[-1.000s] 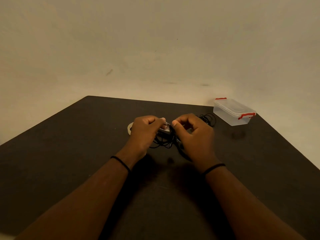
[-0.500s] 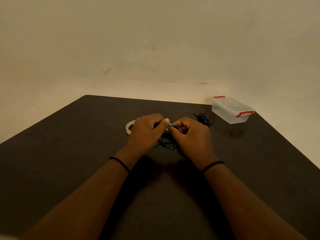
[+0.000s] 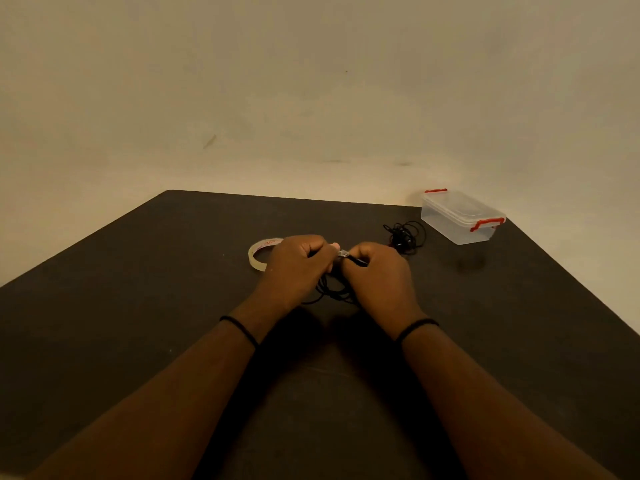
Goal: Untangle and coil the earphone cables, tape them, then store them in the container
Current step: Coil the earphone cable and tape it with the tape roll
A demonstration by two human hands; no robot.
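Plain cream wall stands behind the dark table you are working at. Your left hand and right hand meet at the middle of it, knuckles almost touching, fingers of both curled in and pinching a black earphone cable between them. A small pale glint sits right where your fingertips meet; it may be a plug or a bit of tape, but it is too small to tell. Loose loops of that cable hang down under your hands onto the table, so you look to be partway through coiling or binding this set, not finished with it.

Just behind your left hand lies the roll of clear tape, flat on the table. Beyond your right hand, a second bundle of earphone cable lies in a loose heap, and no tape shows on it from here. Near that heap, at the far right corner, the clear plastic container with red clips has its lid on and looks empty.

So by my reading nothing is stored yet: you have this cable to secure, the other to deal with, then the box to open and fill.
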